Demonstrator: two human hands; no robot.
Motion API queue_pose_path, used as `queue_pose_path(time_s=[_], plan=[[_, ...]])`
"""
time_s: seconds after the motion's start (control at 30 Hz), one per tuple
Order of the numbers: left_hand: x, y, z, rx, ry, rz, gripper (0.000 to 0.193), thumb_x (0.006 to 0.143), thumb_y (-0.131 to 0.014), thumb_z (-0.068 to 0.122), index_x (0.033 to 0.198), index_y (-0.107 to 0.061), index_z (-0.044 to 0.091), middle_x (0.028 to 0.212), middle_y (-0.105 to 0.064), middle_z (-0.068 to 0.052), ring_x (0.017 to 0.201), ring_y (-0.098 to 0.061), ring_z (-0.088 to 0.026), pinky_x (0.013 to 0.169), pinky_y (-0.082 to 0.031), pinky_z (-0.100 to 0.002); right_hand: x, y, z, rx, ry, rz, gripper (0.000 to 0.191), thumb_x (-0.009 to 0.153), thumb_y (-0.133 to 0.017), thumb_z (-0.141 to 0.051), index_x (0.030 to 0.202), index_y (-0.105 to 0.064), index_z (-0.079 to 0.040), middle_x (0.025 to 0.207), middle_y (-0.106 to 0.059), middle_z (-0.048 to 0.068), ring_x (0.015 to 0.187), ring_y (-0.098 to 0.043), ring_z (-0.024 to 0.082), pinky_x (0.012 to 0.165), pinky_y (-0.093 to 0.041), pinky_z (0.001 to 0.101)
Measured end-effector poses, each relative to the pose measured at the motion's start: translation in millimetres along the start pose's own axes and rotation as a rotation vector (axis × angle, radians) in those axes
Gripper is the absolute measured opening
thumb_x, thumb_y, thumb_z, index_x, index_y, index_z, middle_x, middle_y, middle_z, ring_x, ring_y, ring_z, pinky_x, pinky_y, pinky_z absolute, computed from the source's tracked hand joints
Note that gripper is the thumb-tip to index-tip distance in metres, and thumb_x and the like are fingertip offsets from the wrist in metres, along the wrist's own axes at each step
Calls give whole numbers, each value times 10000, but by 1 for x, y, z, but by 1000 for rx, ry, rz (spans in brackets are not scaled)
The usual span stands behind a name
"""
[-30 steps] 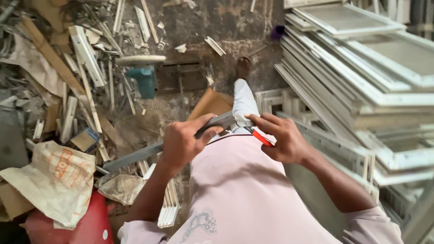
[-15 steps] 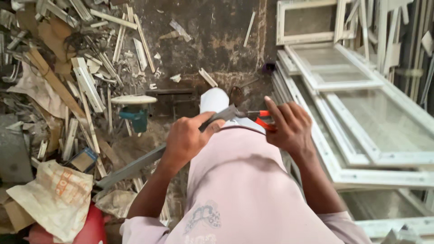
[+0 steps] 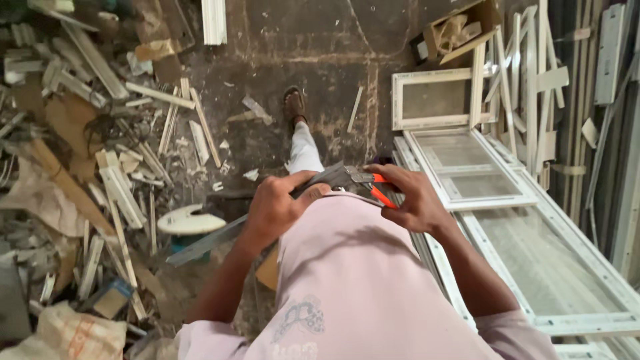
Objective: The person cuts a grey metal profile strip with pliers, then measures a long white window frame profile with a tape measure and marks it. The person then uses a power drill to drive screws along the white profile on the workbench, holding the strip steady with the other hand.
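**Two hands, one metal strip, one pair of pliers**

We see one long grey metal strip (image 3: 220,237) running aslant in front of the pink shirt (image 3: 360,280). Our left hand (image 3: 277,207) has its grip wrapped closed around the strip near its upper end. Our right hand (image 3: 413,200) holds one pair of orange-handled pliers (image 3: 373,187), fingers curled loosely about the two handles; the pliers' nose meets the strip's upper end. Left of the strip lies a heap of white profile offcuts (image 3: 120,180), too many to count, and one white round disc (image 3: 190,221). Right of the strip we count three white window frames (image 3: 467,180) stacked flat. Beyond the strip, one sandalled foot (image 3: 294,107) stands on the floor (image 3: 320,67).
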State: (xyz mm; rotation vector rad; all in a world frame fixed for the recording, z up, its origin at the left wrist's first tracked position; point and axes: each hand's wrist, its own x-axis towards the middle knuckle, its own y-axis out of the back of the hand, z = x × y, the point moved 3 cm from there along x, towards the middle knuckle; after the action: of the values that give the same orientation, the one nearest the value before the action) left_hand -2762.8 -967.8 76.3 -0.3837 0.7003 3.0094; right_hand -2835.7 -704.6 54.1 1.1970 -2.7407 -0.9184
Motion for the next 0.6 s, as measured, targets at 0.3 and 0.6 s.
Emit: queue_pose_path(time_s=[0.3, 0.6], plan=[[208, 137, 37, 160, -12, 279, 442, 872, -715, 498, 1072, -785, 111, 796, -715, -229, 765, -694, -432, 653, -542, -484, 247, 90, -58, -600, 302, 495, 616, 703, -769, -125, 1285, -605, -7, 913, -648, 133, 736, -644, 323, 630, -513, 425], [416, 212, 58, 106, 103, 170, 400, 882, -690, 485, 1089, -776, 154, 755, -719, -197, 740, -723, -383, 639, -546, -447, 432, 192, -18, -196, 368, 334, 674, 639, -701, -86, 1300, -581, -33, 1038, -673, 164, 814, -659, 339, 687, -533, 394]])
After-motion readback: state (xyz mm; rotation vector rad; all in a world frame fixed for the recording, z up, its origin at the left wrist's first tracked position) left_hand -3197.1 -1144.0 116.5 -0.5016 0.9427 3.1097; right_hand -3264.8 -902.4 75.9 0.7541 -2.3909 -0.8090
